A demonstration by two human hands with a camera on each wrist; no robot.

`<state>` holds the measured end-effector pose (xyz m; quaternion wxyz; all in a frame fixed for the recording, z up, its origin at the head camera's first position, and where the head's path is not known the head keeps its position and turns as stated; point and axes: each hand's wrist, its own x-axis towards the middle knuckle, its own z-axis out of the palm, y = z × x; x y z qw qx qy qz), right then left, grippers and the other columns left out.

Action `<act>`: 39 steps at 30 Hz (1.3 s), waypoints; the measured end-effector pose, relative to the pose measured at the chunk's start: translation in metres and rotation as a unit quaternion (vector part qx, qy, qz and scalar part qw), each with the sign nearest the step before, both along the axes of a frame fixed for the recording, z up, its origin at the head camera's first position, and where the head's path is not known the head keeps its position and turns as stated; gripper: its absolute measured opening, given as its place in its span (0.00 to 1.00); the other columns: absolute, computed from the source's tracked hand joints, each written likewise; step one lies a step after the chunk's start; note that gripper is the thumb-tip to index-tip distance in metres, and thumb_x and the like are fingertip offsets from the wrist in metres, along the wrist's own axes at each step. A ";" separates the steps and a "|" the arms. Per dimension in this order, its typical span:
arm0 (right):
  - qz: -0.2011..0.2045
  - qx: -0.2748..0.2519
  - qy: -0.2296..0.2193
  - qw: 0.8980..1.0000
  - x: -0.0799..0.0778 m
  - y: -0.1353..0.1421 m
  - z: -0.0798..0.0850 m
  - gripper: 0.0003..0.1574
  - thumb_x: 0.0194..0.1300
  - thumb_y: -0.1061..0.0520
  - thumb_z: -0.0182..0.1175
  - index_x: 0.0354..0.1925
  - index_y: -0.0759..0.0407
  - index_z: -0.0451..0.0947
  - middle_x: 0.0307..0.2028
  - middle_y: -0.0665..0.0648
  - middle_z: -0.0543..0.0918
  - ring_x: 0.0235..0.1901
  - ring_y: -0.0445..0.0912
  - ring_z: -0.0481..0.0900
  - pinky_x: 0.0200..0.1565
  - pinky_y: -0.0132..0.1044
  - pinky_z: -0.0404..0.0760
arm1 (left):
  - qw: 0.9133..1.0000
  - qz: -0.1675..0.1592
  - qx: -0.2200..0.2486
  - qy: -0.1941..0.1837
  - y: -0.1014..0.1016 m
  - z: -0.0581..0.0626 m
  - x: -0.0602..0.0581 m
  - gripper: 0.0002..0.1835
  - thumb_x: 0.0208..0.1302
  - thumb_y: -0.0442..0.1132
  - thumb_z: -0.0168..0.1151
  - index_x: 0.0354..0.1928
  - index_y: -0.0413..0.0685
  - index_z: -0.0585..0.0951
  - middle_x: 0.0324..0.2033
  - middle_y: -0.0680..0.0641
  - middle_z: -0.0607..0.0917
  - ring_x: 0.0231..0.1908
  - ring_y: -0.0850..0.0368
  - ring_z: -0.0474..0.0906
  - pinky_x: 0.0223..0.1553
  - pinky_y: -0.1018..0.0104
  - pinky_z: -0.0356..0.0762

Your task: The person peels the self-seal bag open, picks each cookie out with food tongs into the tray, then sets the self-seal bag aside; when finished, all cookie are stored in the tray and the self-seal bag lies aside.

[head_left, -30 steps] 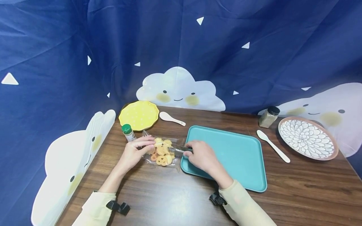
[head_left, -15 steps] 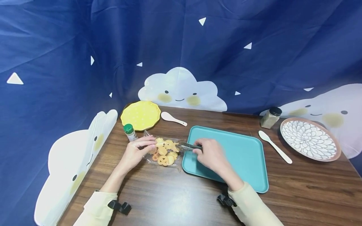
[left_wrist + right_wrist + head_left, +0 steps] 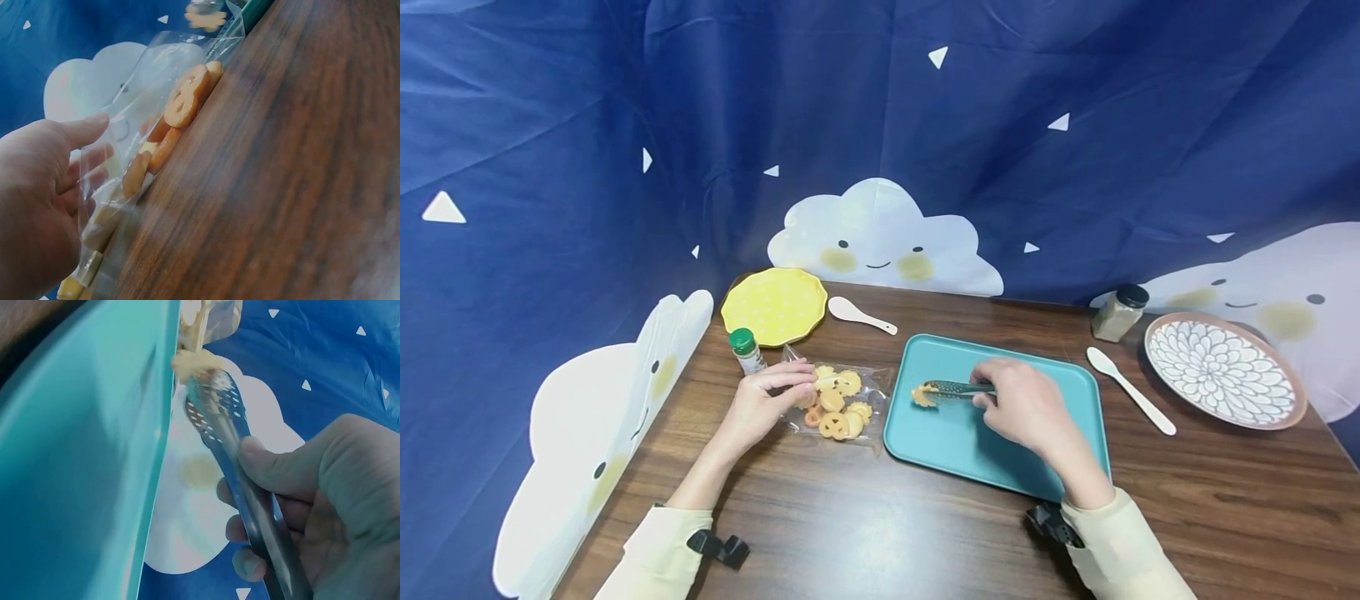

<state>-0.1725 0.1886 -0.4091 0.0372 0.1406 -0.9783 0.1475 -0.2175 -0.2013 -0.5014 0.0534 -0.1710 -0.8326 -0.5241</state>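
My right hand (image 3: 1021, 404) grips perforated metal tongs (image 3: 958, 388), thumb on one side and curled fingers on the other. A scalloped cookie (image 3: 923, 396) is pinched in the tips of the tongs, above the left part of the teal tray (image 3: 940, 450). At the left, my left hand (image 3: 763, 404) holds the edge of a clear plastic bag (image 3: 165, 53), the thumb in front of the film and the fingers behind it. Several cookies (image 3: 832, 427) lie inside the bag, some round with cut-out holes. The bag rests on the wooden table, just left of the tray.
A green-capped shaker (image 3: 747, 350) stands beyond my left hand, near a yellow plate (image 3: 773, 307) and a white soup spoon (image 3: 859, 316). Right of the tray are a long white spoon (image 3: 1129, 390), a black-lidded jar (image 3: 1118, 314) and a flower-patterned plate (image 3: 1221, 371). A blue curtain hangs behind.
My right hand has moved right with the tongs, from the bag to over the tray, drawing out one cookie. My left hand stays at the bag.
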 end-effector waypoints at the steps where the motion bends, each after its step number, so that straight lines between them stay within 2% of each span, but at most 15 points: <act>1: 0.003 0.010 -0.001 1.000 -0.001 0.001 -0.001 0.10 0.61 0.56 0.71 0.43 0.49 0.85 0.42 0.52 0.88 0.33 0.45 0.82 0.30 0.43 0.78 | 1.000 0.001 0.001 0.001 0.000 0.000 0.000 0.10 0.63 0.45 0.72 0.45 0.54 0.90 0.53 0.49 0.89 0.65 0.52 0.79 0.66 0.79 0.69; 5: 0.016 0.043 0.038 0.998 -0.003 -0.001 -0.006 0.12 0.61 0.57 0.72 0.44 0.50 0.85 0.41 0.51 0.88 0.37 0.47 0.84 0.28 0.41 0.78 | 1.000 -0.001 0.001 0.010 0.001 0.000 0.000 0.10 0.63 0.46 0.72 0.45 0.55 0.90 0.53 0.49 0.89 0.64 0.50 0.80 0.66 0.76 0.71; 11: 0.054 0.064 0.149 0.985 -0.005 -0.002 -0.014 0.15 0.56 0.60 0.75 0.42 0.52 0.85 0.37 0.50 0.87 0.39 0.47 0.83 0.28 0.41 0.79 | 1.000 -0.002 -0.006 0.012 0.000 0.001 0.001 0.11 0.63 0.48 0.71 0.45 0.56 0.90 0.54 0.50 0.89 0.64 0.51 0.80 0.66 0.76 0.71; 15: 0.078 0.062 0.173 0.980 -0.007 0.000 -0.016 0.16 0.54 0.62 0.76 0.41 0.51 0.85 0.37 0.49 0.86 0.38 0.46 0.82 0.31 0.42 0.81 | 1.000 0.000 -0.009 0.008 0.001 0.001 0.000 0.11 0.63 0.48 0.71 0.45 0.56 0.90 0.54 0.50 0.89 0.65 0.52 0.80 0.66 0.76 0.71; 20: 0.107 0.053 0.133 0.984 -0.006 0.002 -0.014 0.16 0.54 0.63 0.76 0.40 0.50 0.85 0.38 0.49 0.87 0.40 0.45 0.82 0.38 0.43 0.82 | 1.000 0.001 -0.008 0.007 0.001 0.000 0.000 0.11 0.63 0.48 0.71 0.45 0.56 0.90 0.54 0.51 0.89 0.65 0.53 0.80 0.66 0.77 0.70; 27: 0.115 0.064 0.008 0.991 -0.002 0.005 -0.004 0.18 0.56 0.60 0.75 0.45 0.49 0.84 0.43 0.49 0.85 0.45 0.45 0.80 0.45 0.46 0.82 | 1.000 -0.003 -0.006 0.009 0.000 0.000 -0.004 0.10 0.63 0.47 0.72 0.45 0.56 0.90 0.53 0.52 0.90 0.65 0.54 0.80 0.66 0.79 0.69; 30: 0.111 0.060 -0.031 0.992 -0.001 0.007 -0.002 0.19 0.59 0.58 0.73 0.49 0.49 0.83 0.46 0.50 0.85 0.47 0.46 0.81 0.47 0.48 0.82 | 1.000 -0.008 -0.007 0.003 0.002 0.002 -0.008 0.10 0.63 0.48 0.72 0.45 0.58 0.90 0.53 0.53 0.90 0.66 0.55 0.79 0.68 0.74 0.70; 33: 0.113 0.043 -0.039 0.992 -0.002 0.011 0.001 0.19 0.61 0.55 0.72 0.51 0.49 0.84 0.48 0.50 0.86 0.49 0.48 0.83 0.49 0.50 0.82 | 1.000 -0.013 -0.022 -0.011 0.005 0.005 -0.012 0.11 0.63 0.50 0.71 0.45 0.61 0.90 0.53 0.55 0.89 0.66 0.57 0.78 0.70 0.64 0.70; 35: 0.111 0.028 -0.036 0.993 -0.003 0.014 0.001 0.20 0.62 0.52 0.72 0.52 0.49 0.84 0.49 0.50 0.87 0.46 0.48 0.84 0.46 0.50 0.82 | 0.999 -0.019 -0.034 -0.020 0.008 0.008 -0.015 0.12 0.63 0.51 0.71 0.46 0.60 0.90 0.54 0.55 0.89 0.67 0.56 0.77 0.71 0.57 0.69; 39: 0.091 -0.001 -0.026 0.996 -0.006 0.018 -0.002 0.21 0.65 0.46 0.69 0.55 0.48 0.84 0.51 0.50 0.89 0.47 0.48 0.87 0.47 0.51 0.83 | 0.997 -0.025 -0.066 -0.029 0.012 0.015 -0.021 0.13 0.63 0.51 0.71 0.48 0.60 0.89 0.55 0.58 0.88 0.67 0.57 0.77 0.71 0.52 0.70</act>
